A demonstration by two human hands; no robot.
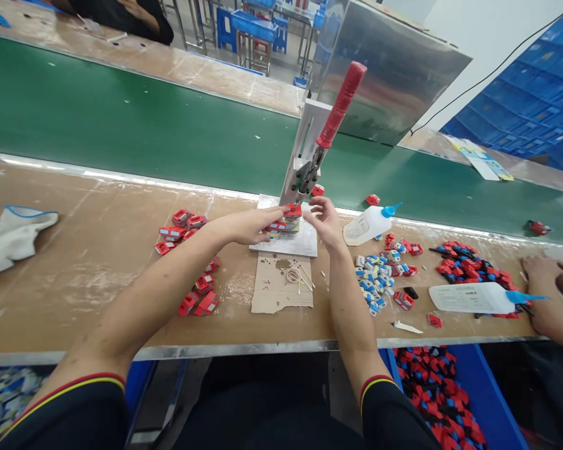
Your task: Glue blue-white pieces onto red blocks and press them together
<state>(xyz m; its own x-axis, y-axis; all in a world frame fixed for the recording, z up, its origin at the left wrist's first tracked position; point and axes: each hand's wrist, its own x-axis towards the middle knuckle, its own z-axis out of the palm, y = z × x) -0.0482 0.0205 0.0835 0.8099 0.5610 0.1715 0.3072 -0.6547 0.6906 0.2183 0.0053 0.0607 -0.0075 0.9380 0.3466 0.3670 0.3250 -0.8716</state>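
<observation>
At the base of an upright toggle press [304, 172] with a red handle [342, 103], a red part [293, 211] sits on the fixture. My left hand [258, 225] reaches to it from the left, its fingertips on or beside the red part, with another red and white piece [276, 227] under the fingers. Whether the fingers grip it is unclear. On the right of the fixture, my right hand [323, 220] is raised with its fingers curved and apart, nothing visible in them. The metal base plate [304, 245] lies beneath both hands.
Red parts [204, 284] lie left of the press. To the right are two glue bottles [366, 226], small blue and white parts [374, 278] and red-black parts [471, 269]. Cardboard [281, 300] holds swabs. A green belt [169, 131] runs behind. Another person's hands [547, 281] are at far right.
</observation>
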